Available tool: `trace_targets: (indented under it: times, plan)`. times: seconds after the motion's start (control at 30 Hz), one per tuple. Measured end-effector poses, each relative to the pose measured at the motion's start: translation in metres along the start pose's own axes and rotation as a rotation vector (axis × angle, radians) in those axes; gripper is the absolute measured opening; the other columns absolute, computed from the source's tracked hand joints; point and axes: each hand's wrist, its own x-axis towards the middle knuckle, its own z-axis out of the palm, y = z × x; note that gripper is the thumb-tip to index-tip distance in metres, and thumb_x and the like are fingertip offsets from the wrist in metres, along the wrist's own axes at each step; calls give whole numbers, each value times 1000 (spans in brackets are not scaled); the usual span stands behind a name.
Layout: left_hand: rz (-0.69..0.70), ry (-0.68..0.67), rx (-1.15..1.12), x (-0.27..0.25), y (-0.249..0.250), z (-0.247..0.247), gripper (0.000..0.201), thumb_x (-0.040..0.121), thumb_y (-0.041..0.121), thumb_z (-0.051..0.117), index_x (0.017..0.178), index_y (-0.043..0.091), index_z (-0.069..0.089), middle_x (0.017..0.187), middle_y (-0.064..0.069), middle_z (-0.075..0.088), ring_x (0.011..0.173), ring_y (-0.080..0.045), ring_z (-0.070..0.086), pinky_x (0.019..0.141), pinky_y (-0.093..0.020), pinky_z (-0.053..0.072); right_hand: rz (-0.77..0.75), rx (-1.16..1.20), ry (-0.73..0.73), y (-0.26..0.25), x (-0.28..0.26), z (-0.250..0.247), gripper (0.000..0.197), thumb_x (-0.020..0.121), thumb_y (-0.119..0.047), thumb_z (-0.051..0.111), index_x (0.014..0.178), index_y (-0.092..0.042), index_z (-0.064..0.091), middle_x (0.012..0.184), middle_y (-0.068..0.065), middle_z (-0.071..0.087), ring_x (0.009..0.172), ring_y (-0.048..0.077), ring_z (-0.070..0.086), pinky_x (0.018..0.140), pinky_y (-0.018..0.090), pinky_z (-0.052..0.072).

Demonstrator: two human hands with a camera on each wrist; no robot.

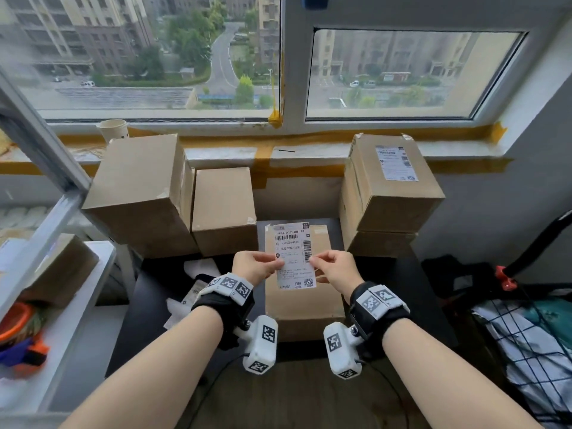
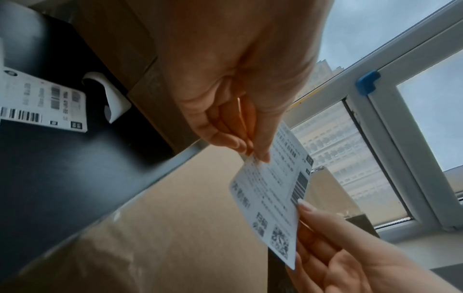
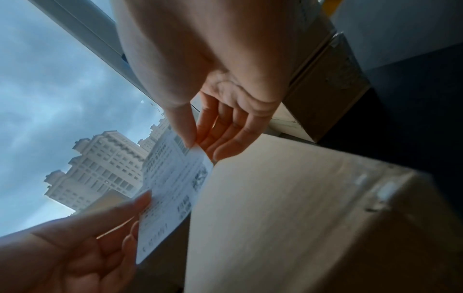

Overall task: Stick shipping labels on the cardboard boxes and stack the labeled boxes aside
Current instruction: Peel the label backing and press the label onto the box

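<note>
Between your two hands, a white shipping label [image 1: 292, 255] hangs upright above the flat cardboard box [image 1: 305, 308] lying on the dark table [image 1: 148, 292] in front of you; whether its lower edge touches the box, you cannot tell. Your left hand [image 1: 255, 266] pinches the label's left edge between thumb and fingertips, the other fingers curled behind. Your right hand [image 1: 335, 269] pinches the right edge the same way, thumb on the printed face. Left of the box stand two unlabeled boxes, a tall one [image 1: 139, 193] and a shorter one [image 1: 223, 209] just beside it. To the right, a labeled box [image 1: 393, 184] sits stacked on another box [image 1: 380, 244]. Loose label sheets [image 1: 193, 289] lie on the table near your left wrist. Behind everything runs the windowsill [image 1: 223, 154], with a paper cup [image 1: 113, 130] at its left end.
</note>
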Motion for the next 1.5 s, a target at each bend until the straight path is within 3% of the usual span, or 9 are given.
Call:
trace_targets:
  times: [0.2,0.3,0.47,0.73,0.9,1.1,1.23,1.37,1.5]
  plan:
    - [-127,121,81,9,-13,25,17,75,18,78,80,6,69,75,-6,69,61,-10,61,61,-20,53,45,-194,12,21,14,-8,17,88,-16,64,71,-14,62,79,7,68,61,13,64,51,20,47]
    - [-138,162,150,14,-13,34,16,75,23,78,71,13,67,81,-6,71,74,-17,66,74,-30,56,45,-299,34,24,20,-9,21,86,-24,66,69,-13,63,77,7,72,67,22,70,56,30,55]
    - [-142,193,228,16,-10,42,15,78,27,75,77,14,69,82,-2,66,80,-18,64,72,-26,49,29,-439,17,27,26,-10,25,85,-32,66,64,-20,61,72,2,69,64,21,66,68,37,58]
    - [-143,220,280,16,-12,46,18,79,29,73,84,12,73,80,-2,66,78,-19,62,69,-24,43,36,-575,-11,23,24,-12,19,88,-34,62,79,-17,63,81,-2,60,77,17,56,67,26,40]
    - [-162,237,258,14,-13,47,15,79,28,74,82,13,73,79,0,65,80,-19,63,73,-27,50,42,-607,-1,26,27,-10,23,89,-37,60,81,-15,65,92,5,68,84,23,61,74,32,49]
    - [-174,242,293,13,-14,44,15,78,29,75,79,14,73,79,0,66,77,-18,62,68,-26,45,55,-645,-14,24,26,-8,21,89,-38,60,82,-18,64,92,2,67,84,21,61,77,33,51]
    - [-164,241,345,13,-13,44,15,78,29,74,80,14,74,81,-2,67,79,-20,63,71,-27,49,66,-676,-33,23,27,-6,21,90,-37,59,84,-17,64,91,2,66,83,20,60,72,31,48]
    - [-162,229,400,13,-11,43,15,79,27,73,78,13,72,83,-4,68,84,-24,66,75,-30,52,66,-696,-31,23,28,-5,20,89,-38,59,81,-20,62,95,3,69,86,22,64,77,35,53]
    - [-160,228,441,13,-9,44,16,79,27,72,76,12,71,81,-4,67,82,-24,65,71,-30,50,79,-732,-29,22,29,-2,19,89,-39,59,83,-21,60,97,3,68,88,22,64,79,37,54]
